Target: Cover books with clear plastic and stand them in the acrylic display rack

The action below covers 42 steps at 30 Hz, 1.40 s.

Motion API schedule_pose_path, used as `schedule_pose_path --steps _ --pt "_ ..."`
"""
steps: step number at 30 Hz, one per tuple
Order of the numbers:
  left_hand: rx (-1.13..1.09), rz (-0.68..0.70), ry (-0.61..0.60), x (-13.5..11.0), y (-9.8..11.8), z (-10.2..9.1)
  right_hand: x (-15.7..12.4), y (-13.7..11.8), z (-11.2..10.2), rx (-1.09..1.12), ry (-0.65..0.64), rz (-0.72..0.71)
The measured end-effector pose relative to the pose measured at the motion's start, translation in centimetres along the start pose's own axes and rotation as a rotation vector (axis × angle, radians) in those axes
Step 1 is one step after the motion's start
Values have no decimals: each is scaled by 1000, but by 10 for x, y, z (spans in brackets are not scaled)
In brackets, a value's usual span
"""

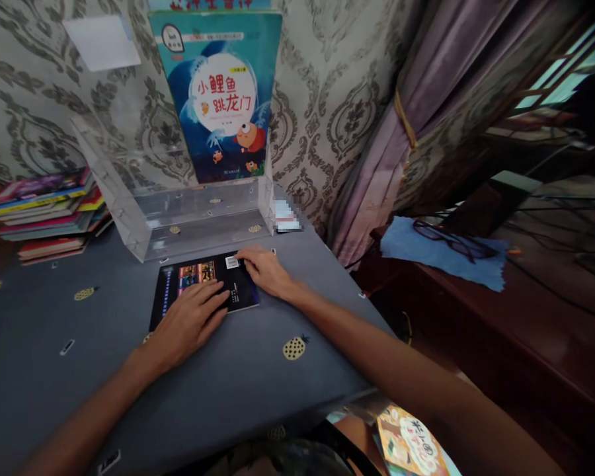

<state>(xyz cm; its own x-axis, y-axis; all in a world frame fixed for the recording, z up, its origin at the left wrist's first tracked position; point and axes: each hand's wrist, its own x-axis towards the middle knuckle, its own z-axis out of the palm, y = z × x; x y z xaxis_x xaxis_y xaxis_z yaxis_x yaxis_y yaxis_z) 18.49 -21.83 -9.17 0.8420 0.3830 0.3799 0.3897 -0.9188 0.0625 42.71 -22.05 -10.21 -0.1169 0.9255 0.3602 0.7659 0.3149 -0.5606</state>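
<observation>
A thin dark book [198, 281] lies flat on the grey cloth-covered table [218, 390], back cover up. My left hand [188, 320] rests palm down on its lower half, fingers stretched out. Flat on the book's upper right corner lies my right hand [265, 268], its fingers beside a white barcode label. Just behind the book stands a clear acrylic book stand [178, 218]. A blue picture book [221, 92] with a cartoon fish stands upright in the stand against the wallpapered wall.
A stack of colourful books [47, 211] lies at the table's far left. On the right, a dark wooden desk holds a blue cloth [441, 254] with glasses on it. A purple curtain [401, 132] hangs at the corner. More picture books [409, 443] lie below the table's front edge.
</observation>
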Motion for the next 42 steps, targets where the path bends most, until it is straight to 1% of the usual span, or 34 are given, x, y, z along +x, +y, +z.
schedule_pose_path --steps 4,9,14,17,20,23,29,32,35,40,42 --pt "11 49 -31 10 8 3 0 1 0 1 -2 -14" --pt "2 56 8 15 7 7 -6 1 -3 31 0 -28" --pt "2 55 45 12 7 9 -36 -9 -12 58 0 -71" --pt "-5 45 41 11 7 10 -56 -19 -20 65 -12 -150" --pt "-12 39 43 11 7 10 -66 -25 -24 39 -66 -220" --pt "-2 36 43 10 7 11 -67 -24 -23 -9 -102 -245" --pt "10 35 63 11 10 13 -65 -17 -20 -75 -116 -271" --pt "-11 20 35 12 9 10 -65 -18 -21 -101 -114 -273" --pt "-28 -29 19 12 -1 5 -65 -20 -23 -75 -113 -270" --pt "24 -188 82 3 -37 -1 -63 -21 -25 -13 -121 -250" --pt "25 -213 77 -2 -46 -2 -63 -20 -25 0 -121 -245"
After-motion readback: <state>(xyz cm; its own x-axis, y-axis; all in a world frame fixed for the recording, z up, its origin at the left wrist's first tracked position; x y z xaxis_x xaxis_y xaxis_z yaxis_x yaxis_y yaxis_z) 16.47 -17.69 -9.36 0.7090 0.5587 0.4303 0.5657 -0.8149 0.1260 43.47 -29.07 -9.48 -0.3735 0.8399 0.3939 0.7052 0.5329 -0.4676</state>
